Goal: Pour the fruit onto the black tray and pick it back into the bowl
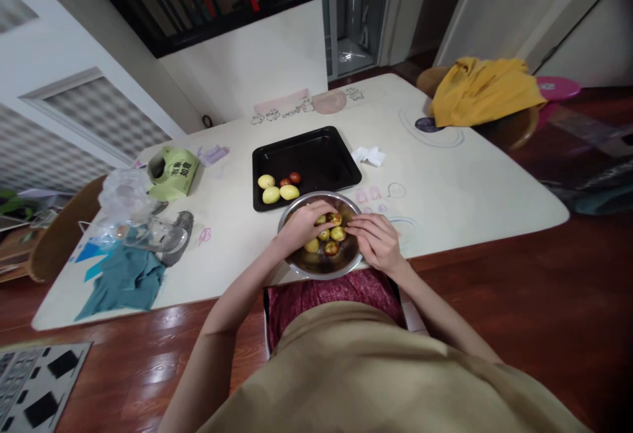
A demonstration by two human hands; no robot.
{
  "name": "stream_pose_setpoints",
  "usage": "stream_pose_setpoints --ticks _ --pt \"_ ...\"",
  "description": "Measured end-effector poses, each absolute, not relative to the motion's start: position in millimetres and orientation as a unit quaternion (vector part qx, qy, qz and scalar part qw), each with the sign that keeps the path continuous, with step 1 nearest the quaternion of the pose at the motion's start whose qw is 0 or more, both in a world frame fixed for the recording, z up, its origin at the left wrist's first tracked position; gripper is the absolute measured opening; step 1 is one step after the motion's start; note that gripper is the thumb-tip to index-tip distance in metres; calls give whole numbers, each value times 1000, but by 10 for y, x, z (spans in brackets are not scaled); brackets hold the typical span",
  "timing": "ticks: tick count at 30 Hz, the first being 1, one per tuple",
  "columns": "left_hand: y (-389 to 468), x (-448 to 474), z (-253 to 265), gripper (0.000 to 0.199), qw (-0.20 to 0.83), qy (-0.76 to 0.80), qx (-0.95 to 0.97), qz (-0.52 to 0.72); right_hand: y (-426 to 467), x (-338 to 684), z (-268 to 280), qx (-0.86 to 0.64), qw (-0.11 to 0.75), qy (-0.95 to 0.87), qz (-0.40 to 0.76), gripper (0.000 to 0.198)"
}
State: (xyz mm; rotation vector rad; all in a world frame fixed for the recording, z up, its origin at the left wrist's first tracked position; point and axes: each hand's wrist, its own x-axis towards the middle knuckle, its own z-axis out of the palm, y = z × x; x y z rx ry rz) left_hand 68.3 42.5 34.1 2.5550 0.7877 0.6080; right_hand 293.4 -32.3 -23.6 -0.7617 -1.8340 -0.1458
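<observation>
White doodled table (459, 189) | wood floor (519, 281) | left hand (309, 223), right hand (379, 242) at bowl (341, 263): grips unclear

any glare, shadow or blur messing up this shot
Head view: pale glare patches on the glossy reddish-brown wooden floor; inside of the round silver metal bowl fairly dim; small round yellow-brown fruits look soft in detail; far right edge dark and smeared.
</observation>
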Motion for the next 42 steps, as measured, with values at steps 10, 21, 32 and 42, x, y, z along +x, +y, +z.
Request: stream_pose_setpoints --ticks 10,21,32,42 --pt "482 585 522 18 184 299 899 261 -320 2929 -252 -330 548 -767 -47 29" --pt "1609 292 462 25 54 560 813 151 -317 2904 -223 -316 564 -760 -61 26" --pt "1606 433 489 23 51 547 822 150 -324 2920 -258 -323 572 -753 -50 28" --pt "305 444 786 25 156 376 870 278 -316 2914 -272 -333 563 -755 -49 27"
